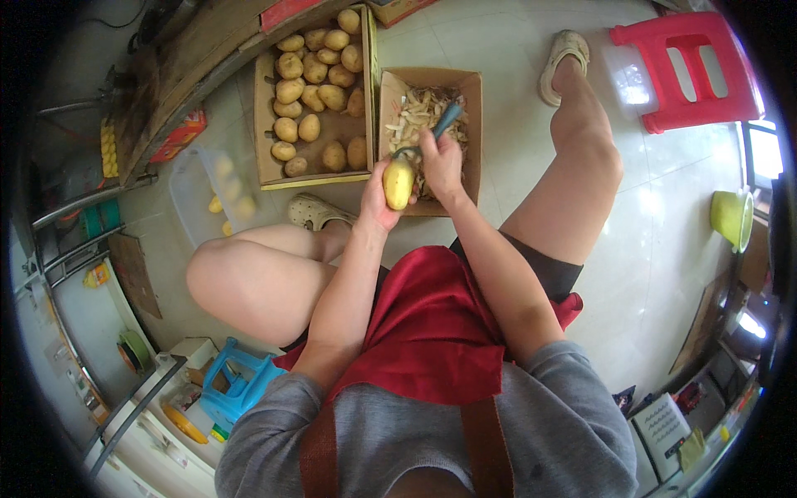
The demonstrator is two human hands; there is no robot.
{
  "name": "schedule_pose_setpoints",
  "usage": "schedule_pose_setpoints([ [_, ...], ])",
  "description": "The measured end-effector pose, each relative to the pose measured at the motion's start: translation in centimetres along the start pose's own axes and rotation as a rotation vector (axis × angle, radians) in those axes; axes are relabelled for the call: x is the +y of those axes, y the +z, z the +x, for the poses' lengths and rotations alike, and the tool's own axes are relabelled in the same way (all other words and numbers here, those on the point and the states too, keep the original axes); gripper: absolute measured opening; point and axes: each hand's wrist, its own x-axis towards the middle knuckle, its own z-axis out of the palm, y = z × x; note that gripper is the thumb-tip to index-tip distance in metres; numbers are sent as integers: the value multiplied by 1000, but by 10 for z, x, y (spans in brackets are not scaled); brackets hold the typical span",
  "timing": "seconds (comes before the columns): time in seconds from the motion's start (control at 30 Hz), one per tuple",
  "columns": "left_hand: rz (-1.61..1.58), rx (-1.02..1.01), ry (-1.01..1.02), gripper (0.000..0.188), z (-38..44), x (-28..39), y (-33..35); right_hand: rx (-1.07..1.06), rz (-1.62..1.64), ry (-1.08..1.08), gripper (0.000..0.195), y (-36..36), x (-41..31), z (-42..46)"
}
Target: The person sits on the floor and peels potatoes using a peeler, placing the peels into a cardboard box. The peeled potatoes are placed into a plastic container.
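Note:
A peeled yellow potato [398,185] sits in my left hand [378,198], held over the near left part of a cardboard box [472,149]. My right hand [443,163] grips a vegetable peeler with a dark blue-grey handle [448,117]. The peeler's head is at the potato's far end; whether its blade touches the skin I cannot tell. Potato peelings [416,111] cover much of the box's bottom below my hands. To the left of it stands a shallow cardboard tray [324,176] with several unpeeled potatoes [332,96].
A clear plastic bin [193,193] with peeled potatoes [229,188] stands left, near my clog [305,210]. On the right are a red plastic stool [657,68] and a green bucket [725,215]. A blue stool [233,389] lies behind me at left. A wooden table edge [205,81] overhangs the upper left.

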Motion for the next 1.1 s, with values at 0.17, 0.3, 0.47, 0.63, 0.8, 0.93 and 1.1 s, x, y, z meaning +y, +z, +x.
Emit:
schedule_pose_setpoints([
  [0.17, 17, -201, -136, 41, -6, 1, 14, 222, 4, 186, 36, -18, 13, 21],
  [0.3, 144, 41, -13, 44, 5, -1, 0, -55, 222, 255, 34, -10, -12, 5],
  [0.47, 13, -270, -145, 45, -7, 4, 5, 180, -130, 155, 37, -14, 8, 19],
  [0.63, -39, -215, -189, 46, 7, 4, -14, -7, 321, 207, 28, -7, -2, 5],
  [0.8, -224, -459, -350, 46, -2, 2, -4, 186, 189, 134, 33, -7, 0, 11],
  [0.93, -284, -357, -225, 49, 8, 0, -21, 55, 425, 156, 27, -1, -10, -2],
  [1.1, -314, -492, -389, 49, -3, -3, 3, 280, -150, 190, 38, -17, 13, 16],
])
